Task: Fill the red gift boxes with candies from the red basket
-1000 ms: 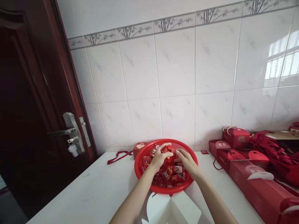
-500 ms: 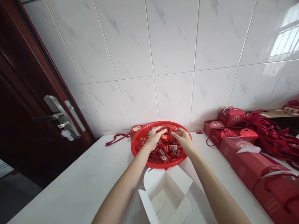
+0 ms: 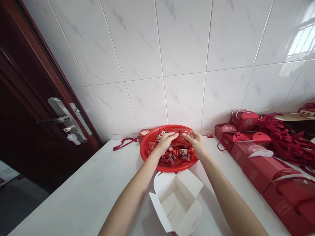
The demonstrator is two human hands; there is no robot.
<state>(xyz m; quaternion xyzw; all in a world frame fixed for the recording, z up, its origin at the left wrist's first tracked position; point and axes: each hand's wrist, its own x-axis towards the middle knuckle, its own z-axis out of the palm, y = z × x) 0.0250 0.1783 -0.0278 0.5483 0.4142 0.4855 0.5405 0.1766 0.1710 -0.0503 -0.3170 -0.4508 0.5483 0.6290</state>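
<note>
My left hand (image 3: 166, 141) and my right hand (image 3: 196, 141) are close together over a round red plastic basket (image 3: 145, 156). Both are closed, thumbs on top, with red-wrapped candy packets (image 3: 181, 139) pinched in their fingers; how many they hold I cannot tell. Loose candies (image 3: 170, 159) in red wrappers, some with white labels, lie heaped in the basket below. Nearer to me, between my forearms, stands a box (image 3: 185, 186) with its white inside showing and its flaps spread apart.
Red gift boxes (image 3: 253, 164) line the table's right side, beside a heap of dark red ribbons (image 3: 283, 144). A small red box (image 3: 143, 133) and a ribbon (image 3: 124, 144) lie left of the basket. A tiled wall (image 3: 182, 98) rises behind; a door (image 3: 36, 98) stands at left.
My hands have drawn slightly nearer each other, and their fingers now pinch the red packets more closely above the basket. The view has shifted slightly; the open box stays in place.
</note>
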